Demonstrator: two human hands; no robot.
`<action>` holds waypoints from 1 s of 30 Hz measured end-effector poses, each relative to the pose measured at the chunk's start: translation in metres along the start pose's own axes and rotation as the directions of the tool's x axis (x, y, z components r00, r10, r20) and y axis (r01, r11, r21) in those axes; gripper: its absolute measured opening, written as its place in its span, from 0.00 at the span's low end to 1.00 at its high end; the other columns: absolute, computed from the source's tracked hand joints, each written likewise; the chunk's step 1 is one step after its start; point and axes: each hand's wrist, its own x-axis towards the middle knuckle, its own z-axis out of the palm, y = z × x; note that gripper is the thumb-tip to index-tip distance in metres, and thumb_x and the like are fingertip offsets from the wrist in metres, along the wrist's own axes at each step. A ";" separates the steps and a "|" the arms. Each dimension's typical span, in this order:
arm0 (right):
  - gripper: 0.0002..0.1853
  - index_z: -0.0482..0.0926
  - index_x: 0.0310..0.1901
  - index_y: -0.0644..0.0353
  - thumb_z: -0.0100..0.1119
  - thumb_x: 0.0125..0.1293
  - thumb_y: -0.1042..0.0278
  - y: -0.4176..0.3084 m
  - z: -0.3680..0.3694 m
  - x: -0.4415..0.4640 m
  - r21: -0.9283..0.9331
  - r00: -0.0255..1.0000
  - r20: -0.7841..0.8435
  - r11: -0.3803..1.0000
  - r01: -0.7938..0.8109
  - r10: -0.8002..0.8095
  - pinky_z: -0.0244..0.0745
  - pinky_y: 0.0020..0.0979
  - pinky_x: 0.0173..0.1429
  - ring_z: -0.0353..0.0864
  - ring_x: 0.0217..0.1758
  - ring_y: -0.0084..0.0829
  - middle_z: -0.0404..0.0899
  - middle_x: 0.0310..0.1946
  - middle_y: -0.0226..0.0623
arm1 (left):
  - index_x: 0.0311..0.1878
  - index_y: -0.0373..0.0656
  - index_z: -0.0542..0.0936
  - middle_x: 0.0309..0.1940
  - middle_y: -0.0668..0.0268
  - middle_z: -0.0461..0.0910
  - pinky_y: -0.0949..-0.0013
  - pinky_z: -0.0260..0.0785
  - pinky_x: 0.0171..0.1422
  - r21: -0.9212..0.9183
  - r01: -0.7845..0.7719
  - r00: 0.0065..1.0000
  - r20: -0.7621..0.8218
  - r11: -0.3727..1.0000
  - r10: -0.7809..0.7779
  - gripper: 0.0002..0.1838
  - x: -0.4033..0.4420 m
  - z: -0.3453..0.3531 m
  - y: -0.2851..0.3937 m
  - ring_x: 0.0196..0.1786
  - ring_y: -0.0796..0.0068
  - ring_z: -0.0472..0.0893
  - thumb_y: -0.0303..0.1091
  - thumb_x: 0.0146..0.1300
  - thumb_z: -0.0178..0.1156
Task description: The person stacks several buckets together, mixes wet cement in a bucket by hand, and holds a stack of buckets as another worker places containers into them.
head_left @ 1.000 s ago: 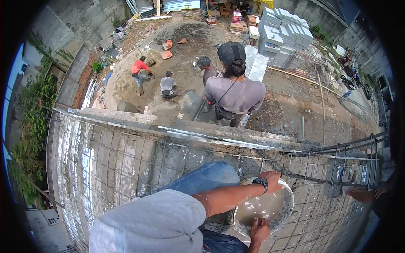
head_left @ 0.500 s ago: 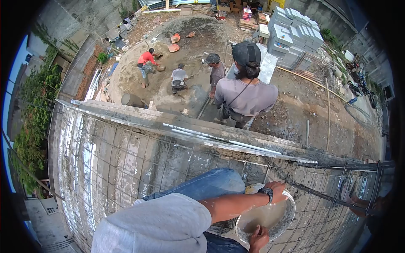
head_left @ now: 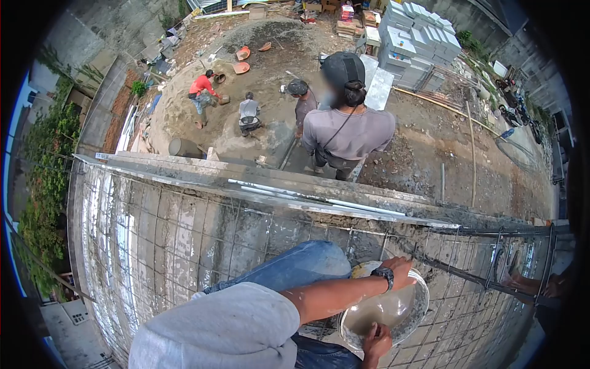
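At the lower right of centre, the right hand (head_left: 377, 339) rises from the bottom edge, fingers curled together at the near side of a bucket (head_left: 424, 302) of murky liquid; whether they pinch anything, I cannot tell. Above it, the left hand (head_left: 401, 272) lies over the bucket's far rim, arm stretched rightward, its finger grip unclear. Beyond, a person in a dark cap (head_left: 347, 132) stands at upper centre, grey blocks (head_left: 413, 54) at upper right.
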 end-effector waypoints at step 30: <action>0.12 0.86 0.38 0.58 0.71 0.67 0.58 -0.003 -0.001 0.001 0.014 1.000 -0.006 0.999 -0.031 0.031 0.80 0.49 0.39 0.87 0.33 0.52 0.87 0.32 0.47 | 0.54 0.39 0.83 0.51 0.47 0.86 0.47 0.77 0.62 0.013 0.030 0.999 0.022 0.999 -0.030 0.28 -0.003 -0.012 0.008 0.57 0.43 0.85 0.56 0.65 0.71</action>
